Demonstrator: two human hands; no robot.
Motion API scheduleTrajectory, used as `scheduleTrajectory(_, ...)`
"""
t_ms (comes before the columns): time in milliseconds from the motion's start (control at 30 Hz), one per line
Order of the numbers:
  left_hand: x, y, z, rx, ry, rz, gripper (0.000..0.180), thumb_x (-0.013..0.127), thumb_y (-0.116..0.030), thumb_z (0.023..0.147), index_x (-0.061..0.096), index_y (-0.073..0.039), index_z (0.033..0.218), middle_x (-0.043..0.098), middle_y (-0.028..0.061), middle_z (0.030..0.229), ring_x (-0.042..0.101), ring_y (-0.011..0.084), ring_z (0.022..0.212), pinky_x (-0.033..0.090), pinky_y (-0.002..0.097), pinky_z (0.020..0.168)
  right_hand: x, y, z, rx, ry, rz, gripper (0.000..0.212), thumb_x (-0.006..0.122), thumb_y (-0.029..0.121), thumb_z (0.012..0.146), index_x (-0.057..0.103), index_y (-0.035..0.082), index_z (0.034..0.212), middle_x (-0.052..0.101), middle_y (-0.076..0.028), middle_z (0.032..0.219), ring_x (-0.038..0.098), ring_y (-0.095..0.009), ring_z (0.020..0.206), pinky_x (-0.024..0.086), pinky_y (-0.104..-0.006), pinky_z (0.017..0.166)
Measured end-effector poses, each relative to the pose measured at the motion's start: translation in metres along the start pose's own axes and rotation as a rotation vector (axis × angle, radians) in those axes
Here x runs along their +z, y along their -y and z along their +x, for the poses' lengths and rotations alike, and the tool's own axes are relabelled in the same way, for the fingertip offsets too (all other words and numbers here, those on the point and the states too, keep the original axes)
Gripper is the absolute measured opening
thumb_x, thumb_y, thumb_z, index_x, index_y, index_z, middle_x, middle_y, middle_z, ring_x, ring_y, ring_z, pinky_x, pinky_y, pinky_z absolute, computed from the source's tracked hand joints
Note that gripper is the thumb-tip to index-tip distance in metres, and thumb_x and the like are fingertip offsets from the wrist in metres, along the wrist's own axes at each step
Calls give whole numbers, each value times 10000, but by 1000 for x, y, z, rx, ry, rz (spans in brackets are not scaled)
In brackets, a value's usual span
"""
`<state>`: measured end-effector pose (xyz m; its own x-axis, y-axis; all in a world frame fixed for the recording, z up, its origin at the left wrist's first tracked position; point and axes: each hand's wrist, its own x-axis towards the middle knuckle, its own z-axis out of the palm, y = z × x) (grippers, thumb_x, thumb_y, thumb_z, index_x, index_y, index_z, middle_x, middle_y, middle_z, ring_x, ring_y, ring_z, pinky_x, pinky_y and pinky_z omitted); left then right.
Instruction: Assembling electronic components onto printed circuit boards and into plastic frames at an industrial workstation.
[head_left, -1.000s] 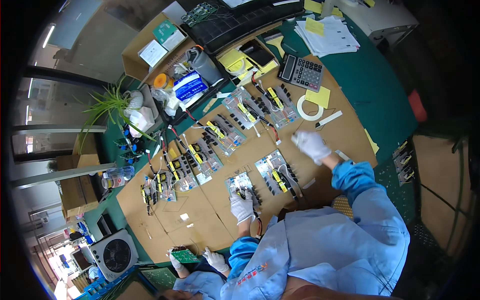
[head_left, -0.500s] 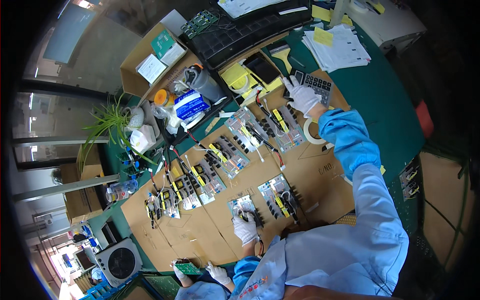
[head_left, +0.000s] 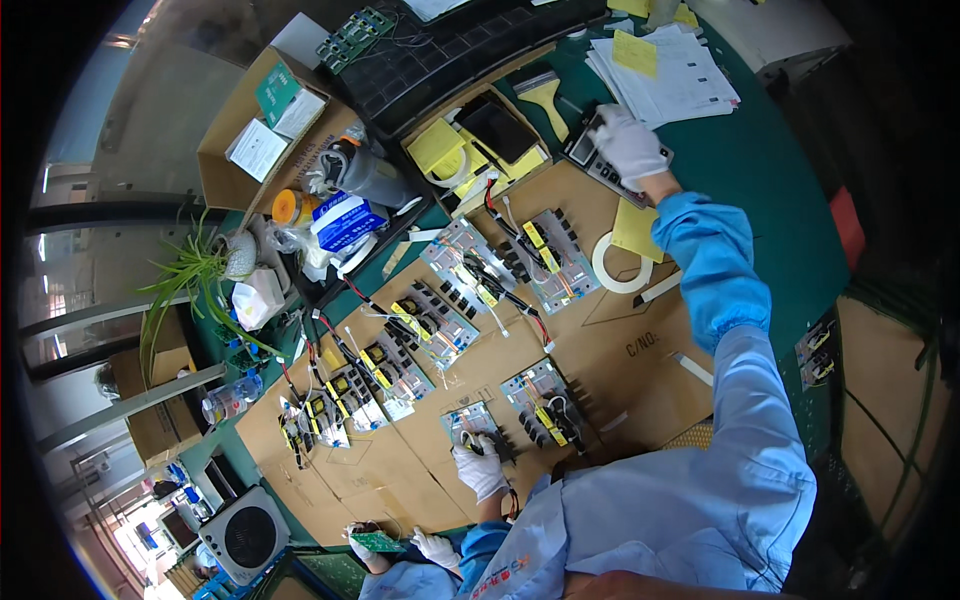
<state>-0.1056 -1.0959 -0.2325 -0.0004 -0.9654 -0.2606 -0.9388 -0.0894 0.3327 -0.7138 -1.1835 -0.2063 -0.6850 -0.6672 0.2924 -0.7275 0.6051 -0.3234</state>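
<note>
My left hand [head_left: 480,472], in a white glove, is closed on the near part of a small circuit board [head_left: 466,418] lying on the cardboard. Its fingertips partly cover the board's yellow and dark parts. Beside that board, to the right, lies another circuit board [head_left: 543,405] with a yellow component and a white lead. Far to the right, my gloved right hand [head_left: 630,147] reaches over a grey calculator [head_left: 592,165], hiding most of its keys. The fingers look stretched across it and slightly blurred. A yellow sticky note [head_left: 636,232] and a white tape roll [head_left: 604,265] are near that wrist.
Several wired circuit boards [head_left: 433,325] run in a slanting row across the cardboard [head_left: 390,475]. Behind them stand a box of yellow notes [head_left: 438,150] and a brush [head_left: 545,98]. A co-worker's gloved hands [head_left: 435,548] hold a green board [head_left: 377,541] at lower left.
My right hand has moved from the calculator's left side up and over its keys, uncovering the yellow note. My left hand stays at the small board. The whole view has shifted slightly.
</note>
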Motion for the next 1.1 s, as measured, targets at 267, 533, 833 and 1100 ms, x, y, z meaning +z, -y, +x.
scheduleTrajectory(267, 5, 4, 2, 29, -27, 7, 412, 667, -227, 862, 542, -94, 1231, 596, 168, 952, 618, 339, 832, 494, 454, 734, -2, -130, -8, 393, 165, -97, 405, 436, 364, 950, 664, 36, 1019, 669, -254, 1031, 631, -432, 990, 497, -514, 857)
scheduleTrajectory(533, 3, 2, -1, 8, -30, -54, 433, 670, -207, 853, 537, -102, 1251, 605, 153, 954, 625, 319, 816, 500, 432, 720, -9, -133, -38, 808, 252, 716, 371, 539, 409, 966, 602, 59, 1073, 680, -88, 970, 604, -168, 643, 466, -329, 616)
scheduleTrajectory(833, 4, 0, 1, -31, -12, -32, 390, 685, -233, 834, 559, -61, 1161, 620, 160, 951, 633, 328, 815, 505, 436, 729, -16, -118, -33, 843, 273, 1245, 318, 546, 416, 975, 569, 118, 865, 503, 21, 655, 422, -79, 505, 282, -246, 433)
scheduleTrajectory(1100, 6, 4, 2, 52, -89, 46, 416, 684, -252, 841, 552, -61, 1185, 620, 172, 965, 635, 340, 830, 502, 445, 742, -9, -76, -40, 713, 12, 1195, 347, 531, 437, 985, 533, 138, 808, 456, 48, 584, 418, -66, 439, 306, -229, 406)
